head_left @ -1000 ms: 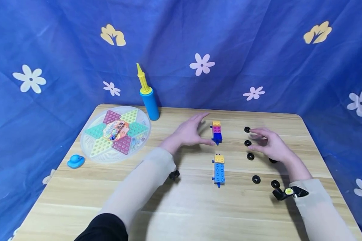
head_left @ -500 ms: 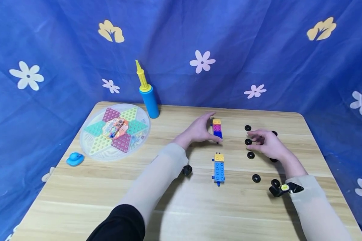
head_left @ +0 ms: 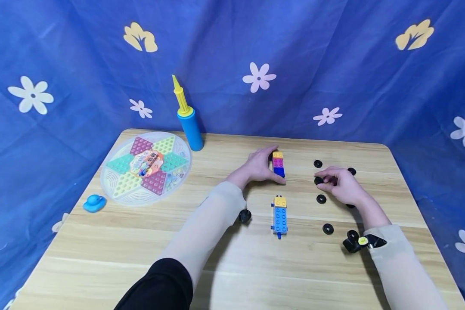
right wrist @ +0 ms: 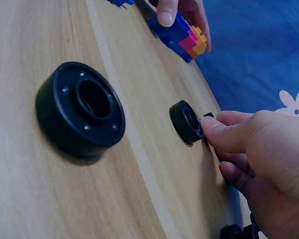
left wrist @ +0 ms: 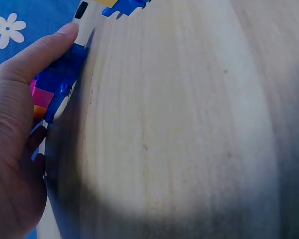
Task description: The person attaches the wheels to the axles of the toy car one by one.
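Observation:
In the head view a small building-block car point(head_left: 278, 164) in yellow, pink and dark blue lies toward the back of the table. My left hand point(head_left: 258, 167) grips it from the left, thumb at its near end and fingers toward the far end. The right wrist view also shows that thumb on the car's dark blue part point(right wrist: 165, 34). To the right, my right hand point(head_left: 342, 184) pinches a black toy wheel point(right wrist: 186, 122) at its edge between thumb and fingers. Nearer me lies a second block car point(head_left: 280, 219), blue with a yellow end.
Several loose black wheels, one of them a wheel point(head_left: 327, 228) near the front, lie around my right hand. A Chinese checkers board point(head_left: 112, 189), a blue and yellow hand pump point(head_left: 191, 129) and a small blue hat-shaped piece point(head_left: 94, 203) are at the left. A blue curtain point(head_left: 217, 51) hangs behind.
My left hand has moved right and closed in on the multicoloured block car. My right hand has shifted slightly left and taken hold of a black wheel.

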`<state>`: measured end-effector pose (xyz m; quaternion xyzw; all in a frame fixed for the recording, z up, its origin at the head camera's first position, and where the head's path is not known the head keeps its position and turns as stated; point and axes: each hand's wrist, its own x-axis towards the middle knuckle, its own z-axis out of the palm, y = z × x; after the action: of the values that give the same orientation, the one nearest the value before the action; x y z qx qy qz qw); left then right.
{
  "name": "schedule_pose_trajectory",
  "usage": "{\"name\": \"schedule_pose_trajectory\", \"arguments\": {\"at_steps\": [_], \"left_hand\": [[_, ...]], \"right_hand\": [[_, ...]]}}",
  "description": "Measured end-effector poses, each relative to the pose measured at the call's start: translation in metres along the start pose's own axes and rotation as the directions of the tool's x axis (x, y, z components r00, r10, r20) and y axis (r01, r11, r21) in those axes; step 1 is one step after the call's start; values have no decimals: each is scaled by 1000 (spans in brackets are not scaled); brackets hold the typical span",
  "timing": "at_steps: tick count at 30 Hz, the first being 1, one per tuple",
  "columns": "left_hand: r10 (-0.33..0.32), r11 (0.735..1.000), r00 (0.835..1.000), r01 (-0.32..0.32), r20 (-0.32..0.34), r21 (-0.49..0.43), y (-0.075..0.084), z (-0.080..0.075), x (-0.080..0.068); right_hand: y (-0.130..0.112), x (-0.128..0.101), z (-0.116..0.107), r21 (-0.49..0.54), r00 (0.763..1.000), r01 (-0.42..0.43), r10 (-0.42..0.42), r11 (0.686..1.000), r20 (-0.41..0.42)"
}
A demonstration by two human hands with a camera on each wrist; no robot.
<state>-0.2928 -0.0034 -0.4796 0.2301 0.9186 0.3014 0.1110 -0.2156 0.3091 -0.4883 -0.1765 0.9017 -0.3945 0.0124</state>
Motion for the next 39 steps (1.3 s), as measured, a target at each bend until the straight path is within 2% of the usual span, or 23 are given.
{"name": "schedule_pose_trajectory", "arguments": {"at_steps": [11, 17, 21, 28, 32, 36, 39], "left_hand": [[7, 1000, 1000, -7, -15, 9, -1, -3, -2], [43, 995, 999, -44, -13, -91, 1, -11, -5], [69, 986, 997, -75, -45, -148, 5, -20, -11], [149, 960, 983, -169, -107, -222, 15, -42, -32], [191, 951, 973, -216, -127, -223, 23, -53, -48], [252, 935, 956, -281, -151, -217, 30, -61, -63], [301, 910, 937, -338, -178, -240, 36, -65, -73]], "right_hand": [[-9, -2, -5, -5, 1000, 4, -4, 1000, -29], [-16, -5, -8, 31, 999, 21, -19, 999, -41], [-22, -6, -11, 39, 999, 18, -16, 999, -38], [-49, -8, -18, 81, 999, 24, -21, 996, -42], [-70, -11, -20, 132, 998, 53, -46, 990, -53], [-93, -14, -19, 167, 991, 123, -112, 978, -74], [-106, -14, -16, 182, 984, 169, -155, 969, -86]]}}
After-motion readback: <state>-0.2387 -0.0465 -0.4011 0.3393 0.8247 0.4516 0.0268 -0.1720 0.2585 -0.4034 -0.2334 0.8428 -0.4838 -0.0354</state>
